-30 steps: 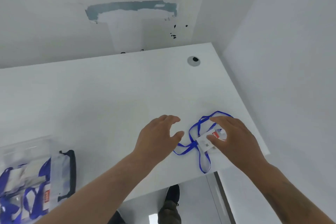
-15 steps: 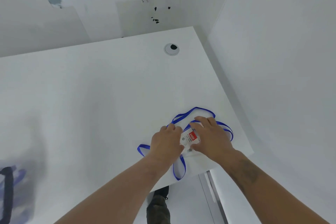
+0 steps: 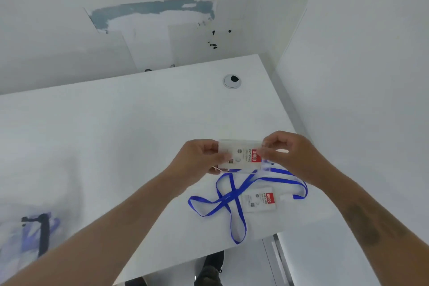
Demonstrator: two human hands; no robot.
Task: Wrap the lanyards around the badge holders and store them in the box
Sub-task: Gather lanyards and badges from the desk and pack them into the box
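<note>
Grip: I am pinching the raised badge holder (image 3: 240,155) at both short ends, my left hand (image 3: 199,158) curled on its left edge and my right hand (image 3: 293,158) curled on its right edge near the red label.
Holder feel: I am judging it light, thin and a little bendy, with smooth clear plastic that could slide between my fingers, so I am keeping to the edges and not the flat face.
Lanyard: the blue lanyard (image 3: 228,199) is trailing from under the holder near my right hand and lying in loose crossed loops on the table (image 3: 116,134); I am expecting it to be limp and ready to tangle or drag.
Where to take it: for winding, I am thinking one hand should keep the holder by an edge while the other takes the ribbon close to its clip.
Second holder: another badge holder (image 3: 258,199) is lying flat on the table among the loops, just below my hands.
Pose: both my forearms are reaching forward, hands level and facing each other, holder held above the table.
Box: the box (image 3: 34,234) is sitting blurred at the far left, well apart from my hands.
</note>
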